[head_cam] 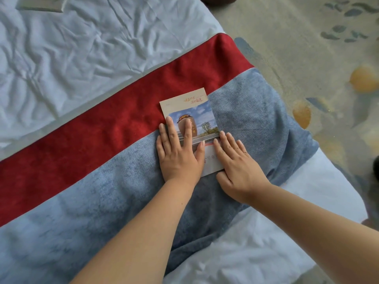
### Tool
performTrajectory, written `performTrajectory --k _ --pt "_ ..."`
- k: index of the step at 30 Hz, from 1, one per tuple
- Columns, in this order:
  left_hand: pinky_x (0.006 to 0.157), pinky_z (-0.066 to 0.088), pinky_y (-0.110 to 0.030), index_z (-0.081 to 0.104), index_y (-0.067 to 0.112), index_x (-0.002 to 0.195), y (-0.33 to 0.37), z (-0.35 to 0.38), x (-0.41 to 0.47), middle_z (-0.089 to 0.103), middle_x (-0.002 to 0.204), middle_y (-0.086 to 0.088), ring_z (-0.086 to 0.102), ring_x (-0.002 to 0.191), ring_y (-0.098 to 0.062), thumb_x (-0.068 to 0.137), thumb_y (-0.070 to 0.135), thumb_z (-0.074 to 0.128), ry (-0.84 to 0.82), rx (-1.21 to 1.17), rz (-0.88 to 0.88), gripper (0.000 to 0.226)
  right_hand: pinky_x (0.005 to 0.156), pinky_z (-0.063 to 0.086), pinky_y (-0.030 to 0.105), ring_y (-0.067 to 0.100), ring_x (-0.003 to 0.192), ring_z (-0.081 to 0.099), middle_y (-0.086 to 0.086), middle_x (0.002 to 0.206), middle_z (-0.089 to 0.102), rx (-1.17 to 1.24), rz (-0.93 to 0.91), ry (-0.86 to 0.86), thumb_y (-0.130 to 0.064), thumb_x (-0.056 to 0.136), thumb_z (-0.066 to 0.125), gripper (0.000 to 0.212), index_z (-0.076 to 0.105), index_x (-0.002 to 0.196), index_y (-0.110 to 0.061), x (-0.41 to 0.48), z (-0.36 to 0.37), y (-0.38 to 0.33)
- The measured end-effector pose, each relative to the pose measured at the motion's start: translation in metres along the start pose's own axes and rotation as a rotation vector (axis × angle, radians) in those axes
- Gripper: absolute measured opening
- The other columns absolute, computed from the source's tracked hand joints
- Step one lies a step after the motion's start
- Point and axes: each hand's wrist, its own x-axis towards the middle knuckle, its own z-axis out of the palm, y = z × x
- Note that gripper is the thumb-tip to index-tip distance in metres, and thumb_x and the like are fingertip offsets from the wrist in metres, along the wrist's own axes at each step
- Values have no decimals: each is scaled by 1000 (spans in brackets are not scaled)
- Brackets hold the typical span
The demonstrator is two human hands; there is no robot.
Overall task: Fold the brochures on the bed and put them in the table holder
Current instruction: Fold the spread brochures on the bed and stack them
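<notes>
Brochure (pixel 195 119) lies flat on the bed runner, straddling the seam where the red band (pixel 123 124) meets the blue-grey band (pixel 102 201), a picture of a large brown jar and a blue sky facing up. My left hand (pixel 178 154) is pressed palm-down on its left side, fingers spread and straight, fingertips reaching onto the picture — nothing gripped, only flat pressure. My right hand (pixel 239 167) lies flat too, on the near right part of the sheet, fingers together and pointing far-left, thumb tucked just off the near edge; it holds nothing either. Both forearms come in bare from the near right.

The runner crosses the bed on a slant, from near left to far right, over a rumpled white sheet (pixel 71 54). More white bedding (pixel 266 242) shows near me on the right, under the runner's drooping end. At the far left corner another pale printed piece (pixel 41 4) rests on the sheet, too cut off to read. Beyond the bed, to the right, a beige carpet (pixel 297 37) carries blue leaf shapes and orange round shapes.
</notes>
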Motion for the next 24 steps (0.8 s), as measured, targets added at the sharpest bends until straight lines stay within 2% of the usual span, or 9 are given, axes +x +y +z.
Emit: performTrajectory --k 3,6,10,15,21,24 --pt "125 9 -48 6 27 163 -8 -2 -4 -9 169 -20 1 157 -38 102 60 29 -11 8 30 74 128 -11 37 26 158 -14 14 171 -9 -36 -4 -8 -42 88 13 82 11 165 -14 -3 7 -11" --pt "126 7 -46 -1 28 163 -30 -7 -13 -14 168 -18 0 157 -37 102 61 25 -15 11 29 75 129 -5 42 28 158 -13 15 171 -9 -64 -30 -2 -45 104 17 69 10 165 -13 -3 18 -26" --pt "126 5 -44 -7 30 162 -84 -18 -36 -21 168 -15 -4 157 -35 100 62 22 -38 10 -8 76 129 -8 38 26 158 -13 14 171 -7 -48 -97 11 -47 110 24 65 13 165 -15 -1 40 -72" --pt "125 3 -43 2 28 163 -174 -39 -64 -18 168 -17 -4 157 -38 101 58 38 -28 3 -34 77 129 -5 42 33 158 -9 20 170 -4 -26 -161 7 -40 110 34 62 19 164 -12 8 74 -161" --pt "125 6 -45 3 26 163 -288 -66 -122 -17 168 -17 -3 156 -39 102 56 38 -11 -27 -236 77 129 -3 46 36 158 -9 23 169 -6 -71 -354 -75 -39 109 36 63 19 164 -11 22 112 -273" --pt "126 9 -44 13 22 163 -336 -82 -151 -14 168 -19 -3 156 -39 102 48 47 -17 -92 -313 75 129 -1 47 39 158 -8 27 168 -4 -63 -415 -107 -37 107 43 65 23 163 -11 24 132 -331"
